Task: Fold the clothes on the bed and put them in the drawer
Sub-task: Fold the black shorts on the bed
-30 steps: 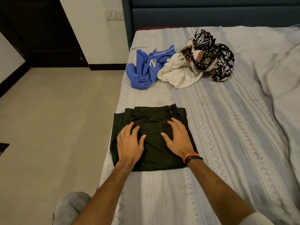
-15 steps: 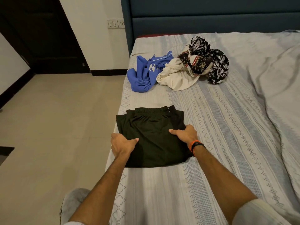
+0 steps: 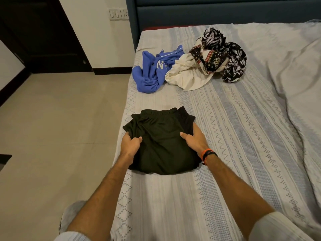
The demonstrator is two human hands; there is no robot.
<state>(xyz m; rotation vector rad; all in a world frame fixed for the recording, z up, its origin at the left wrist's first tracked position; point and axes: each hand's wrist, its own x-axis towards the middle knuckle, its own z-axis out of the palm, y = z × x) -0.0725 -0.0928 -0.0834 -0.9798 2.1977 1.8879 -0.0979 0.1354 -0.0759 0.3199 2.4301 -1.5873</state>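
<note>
Two bare arms reach out from the bottom of the view, over the near part of the bed with its grey and white striped sheet. The left hand and the right hand are apart, one on each side of the folded black shorts. Both hands are closed on the shorts, thumbs on top and fingers tucked under the edges. The right wrist wears two bands, one orange and one black. The shorts lie close to the left edge of the bed, with the stretchy waist on the far side. Nothing sits between the shorts and the hands. Farther up the bed there is a pile of loose clothes, well apart from the shorts. It has a blue top, a cream cloth touching it, and black and white patterned cloth that may be one piece or two. To the left is a pale tiled floor. Behind the bed stands a dark blue headboard, with white wall switches beside it.
</note>
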